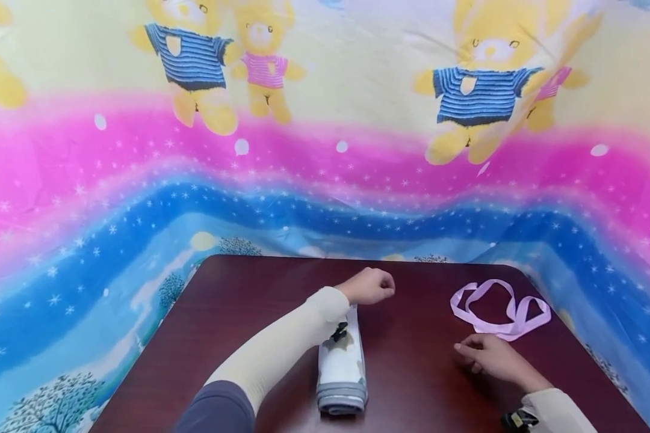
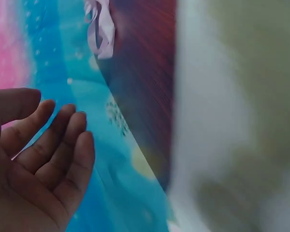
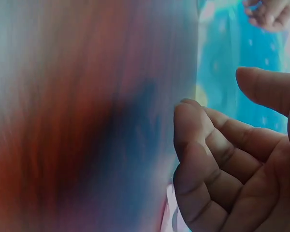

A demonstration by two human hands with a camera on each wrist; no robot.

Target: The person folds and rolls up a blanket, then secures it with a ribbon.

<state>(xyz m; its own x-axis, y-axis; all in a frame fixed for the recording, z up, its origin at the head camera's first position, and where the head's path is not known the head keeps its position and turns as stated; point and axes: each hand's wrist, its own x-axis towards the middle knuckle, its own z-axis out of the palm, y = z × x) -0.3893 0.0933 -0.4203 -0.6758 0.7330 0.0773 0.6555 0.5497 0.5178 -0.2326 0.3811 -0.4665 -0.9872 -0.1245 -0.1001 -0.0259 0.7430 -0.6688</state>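
A long folded cloth (image 1: 340,376), white with a grey striped end, lies on the dark red table. Above its far end is my left hand (image 1: 369,285), its forearm crossing over the cloth. The left wrist view shows this hand (image 2: 43,164) with loosely bent fingers and nothing between them; the cloth (image 2: 241,96) fills the right side, blurred. On the right, my right hand (image 1: 490,359) hovers over the table just in front of a looped pink ribbon (image 1: 511,328). Its fingers (image 3: 191,181) are loosely bent, thumb apart, holding nothing.
The table (image 1: 260,288) has rounded far corners. A curtain (image 1: 325,162) printed with bears, snowflakes and trees hangs behind and at both sides of it. Dark wrist cameras (image 1: 520,419) are worn over the cream sleeves (image 1: 281,343).
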